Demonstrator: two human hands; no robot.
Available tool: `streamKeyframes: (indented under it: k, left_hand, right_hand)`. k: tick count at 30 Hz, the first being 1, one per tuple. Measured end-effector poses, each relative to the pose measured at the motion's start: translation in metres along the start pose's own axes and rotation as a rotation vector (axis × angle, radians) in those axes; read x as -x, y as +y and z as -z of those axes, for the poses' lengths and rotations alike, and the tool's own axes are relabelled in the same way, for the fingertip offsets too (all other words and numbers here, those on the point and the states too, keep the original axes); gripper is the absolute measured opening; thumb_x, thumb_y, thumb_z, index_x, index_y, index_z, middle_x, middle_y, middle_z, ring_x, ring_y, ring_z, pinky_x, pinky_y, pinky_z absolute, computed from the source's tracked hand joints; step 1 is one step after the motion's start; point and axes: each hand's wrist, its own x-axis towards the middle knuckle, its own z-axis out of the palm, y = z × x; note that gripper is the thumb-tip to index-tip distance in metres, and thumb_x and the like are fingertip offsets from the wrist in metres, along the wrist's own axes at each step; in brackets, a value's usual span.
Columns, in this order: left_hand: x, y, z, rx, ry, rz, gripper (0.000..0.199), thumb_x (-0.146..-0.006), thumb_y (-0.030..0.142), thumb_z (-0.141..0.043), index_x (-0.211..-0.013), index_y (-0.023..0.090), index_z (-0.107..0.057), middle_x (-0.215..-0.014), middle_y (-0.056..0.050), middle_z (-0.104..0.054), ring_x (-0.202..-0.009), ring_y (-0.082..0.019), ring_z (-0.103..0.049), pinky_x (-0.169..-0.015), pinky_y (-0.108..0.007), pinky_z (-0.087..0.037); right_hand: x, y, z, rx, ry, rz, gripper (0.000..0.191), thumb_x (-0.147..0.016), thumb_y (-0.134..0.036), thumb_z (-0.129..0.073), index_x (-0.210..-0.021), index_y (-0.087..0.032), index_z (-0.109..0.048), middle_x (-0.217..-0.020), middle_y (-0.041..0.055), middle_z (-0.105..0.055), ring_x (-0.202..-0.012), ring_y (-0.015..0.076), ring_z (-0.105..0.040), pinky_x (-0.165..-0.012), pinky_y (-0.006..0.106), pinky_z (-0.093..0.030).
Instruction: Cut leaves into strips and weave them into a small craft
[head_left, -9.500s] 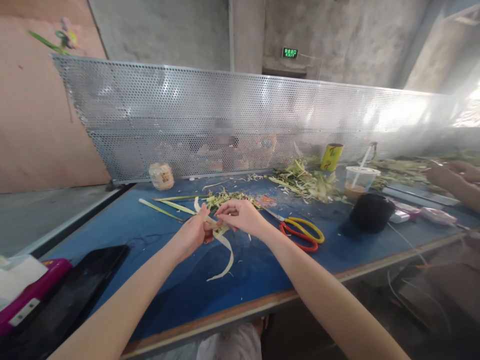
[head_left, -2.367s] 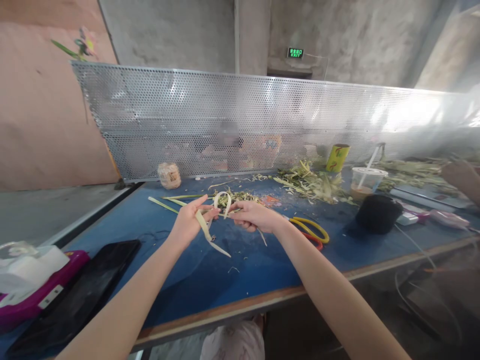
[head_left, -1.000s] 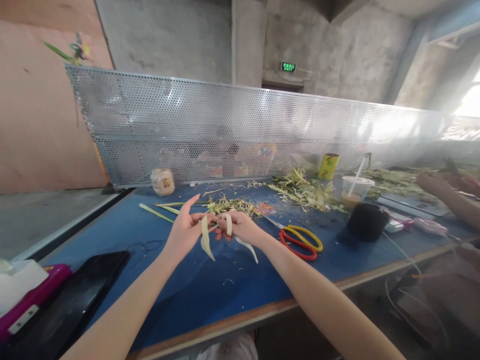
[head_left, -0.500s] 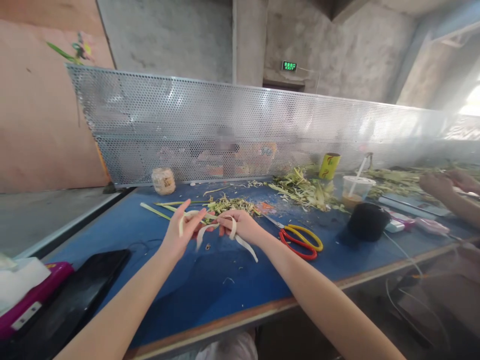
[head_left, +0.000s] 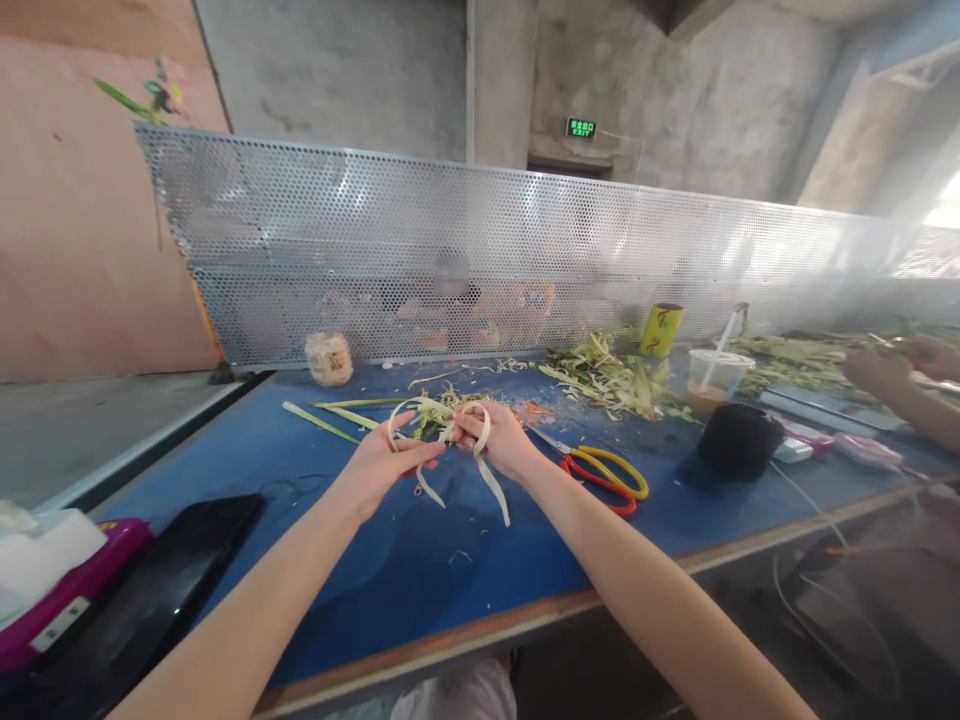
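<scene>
A pale, flat plant-like strip (head_left: 493,492) runs between my two hands, curling in loops with loose ends hanging over the blue tabletop. My left hand (head_left: 379,460) pinches it, and one loop arches above the fingers. Closed around another part is my right hand (head_left: 496,438), with a loop round its fingers and a long tail dangling below. The fingertips of both hands nearly meet, and the exact crossing of the strip is hard to make out. Just behind them lies a heap of green-yellow plant scraps (head_left: 433,415). Green stalks (head_left: 321,422) rest left of the heap.
Red-and-yellow-handled scissors (head_left: 609,478) lie to the right. Beyond are leafy husks (head_left: 611,375), a yellow can (head_left: 661,330), a plastic cup (head_left: 716,378) and a black roll (head_left: 739,442). A jar (head_left: 328,360), phone (head_left: 191,550) and another person's hands (head_left: 885,368) flank the space.
My left hand has shifted right toward my right hand, its fingers closing together. The strip's left loop has moved with it and stands wider; the hanging ends have swung.
</scene>
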Motion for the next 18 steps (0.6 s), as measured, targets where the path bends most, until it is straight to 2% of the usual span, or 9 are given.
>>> streamKeyframes:
  k: [4,6,7,9,11,12,14,16,18]
  left_hand:
    - [-0.003,-0.001,0.001,-0.038,-0.021,0.0,0.092,-0.051,0.029,-0.075,-0.128,0.01,-0.027,-0.06,-0.002,-0.064,-0.059,-0.017,-0.061,-0.052,-0.024,-0.04]
    - [-0.005,-0.003,0.003,-0.081,0.038,-0.078,0.097,-0.052,0.031,-0.074,-0.13,0.01,-0.02,-0.072,-0.006,-0.065,-0.07,-0.02,-0.062,-0.061,-0.029,-0.044]
    - [-0.006,-0.003,0.005,-0.149,0.123,-0.158,0.1,-0.052,0.031,-0.074,-0.132,0.01,-0.016,-0.081,-0.009,-0.065,-0.078,-0.023,-0.061,-0.067,-0.033,-0.044]
    - [-0.007,-0.003,0.007,-0.382,0.376,-0.39,0.105,-0.05,0.028,-0.073,-0.133,0.011,-0.012,-0.103,-0.014,-0.058,-0.097,-0.027,-0.053,-0.082,-0.041,-0.039]
    - [-0.004,-0.003,0.007,-0.626,0.559,-0.653,0.098,-0.054,0.024,-0.069,-0.134,0.011,-0.014,-0.114,-0.015,-0.05,-0.105,-0.028,-0.045,-0.091,-0.044,-0.03]
    - [-0.001,-0.003,0.005,-0.701,0.553,-0.753,0.091,-0.059,0.022,-0.065,-0.134,0.011,-0.015,-0.112,-0.014,-0.051,-0.103,-0.026,-0.045,-0.093,-0.043,-0.029]
    - [0.005,-0.002,0.002,-0.749,0.348,-0.832,0.073,-0.069,0.019,-0.053,-0.133,0.014,-0.018,-0.096,-0.009,-0.057,-0.09,-0.02,-0.051,-0.087,-0.037,-0.035]
    - [0.009,-0.003,-0.002,-0.725,0.14,-0.737,0.067,-0.074,0.018,-0.046,-0.134,0.016,-0.017,-0.086,-0.005,-0.059,-0.078,-0.017,-0.054,-0.077,-0.032,-0.04]
    - [0.01,-0.004,-0.003,-0.649,0.102,-0.643,0.068,-0.076,0.02,-0.044,-0.136,0.016,-0.013,-0.087,-0.006,-0.061,-0.075,-0.016,-0.056,-0.073,-0.03,-0.041]
  right_hand:
    - [-0.002,0.001,0.002,-0.076,0.03,-0.014,0.025,-0.06,-0.031,-0.068,-0.062,-0.012,-0.052,-0.048,-0.0019,-0.053,-0.039,0.0046,-0.04,-0.042,0.02,-0.028]
    - [-0.001,-0.001,0.002,-0.108,0.035,-0.039,0.023,-0.062,-0.029,-0.067,-0.064,-0.012,-0.053,-0.048,-0.001,-0.053,-0.04,0.0047,-0.039,-0.042,0.02,-0.029]
    - [0.0,-0.002,0.002,-0.122,0.03,-0.061,0.022,-0.065,-0.03,-0.066,-0.065,-0.012,-0.053,-0.049,-0.0001,-0.054,-0.04,0.0049,-0.039,-0.043,0.02,-0.03]
    - [0.002,-0.004,0.002,-0.138,0.002,-0.115,0.021,-0.07,-0.032,-0.061,-0.069,-0.012,-0.054,-0.053,0.0022,-0.057,-0.041,0.0056,-0.04,-0.044,0.021,-0.032]
    - [0.004,-0.005,0.001,-0.139,-0.023,-0.163,0.022,-0.076,-0.034,-0.055,-0.073,-0.012,-0.054,-0.056,0.004,-0.06,-0.041,0.0064,-0.042,-0.046,0.022,-0.034]
    - [0.005,-0.005,0.001,-0.135,-0.027,-0.181,0.023,-0.078,-0.035,-0.052,-0.073,-0.012,-0.054,-0.057,0.0044,-0.06,-0.041,0.0067,-0.043,-0.046,0.022,-0.035]
    - [0.005,-0.005,0.0,-0.137,-0.028,-0.216,0.028,-0.081,-0.039,-0.047,-0.074,-0.013,-0.053,-0.055,0.0047,-0.06,-0.041,0.008,-0.044,-0.046,0.022,-0.034]
    - [0.004,-0.005,0.0,-0.154,-0.043,-0.262,0.037,-0.084,-0.045,-0.038,-0.076,-0.012,-0.053,-0.053,0.0056,-0.06,-0.04,0.0096,-0.045,-0.045,0.023,-0.034]
    - [0.003,-0.005,0.001,-0.177,-0.067,-0.296,0.049,-0.086,-0.049,-0.025,-0.079,-0.011,-0.054,-0.054,0.0073,-0.06,-0.041,0.0109,-0.046,-0.046,0.024,-0.034]
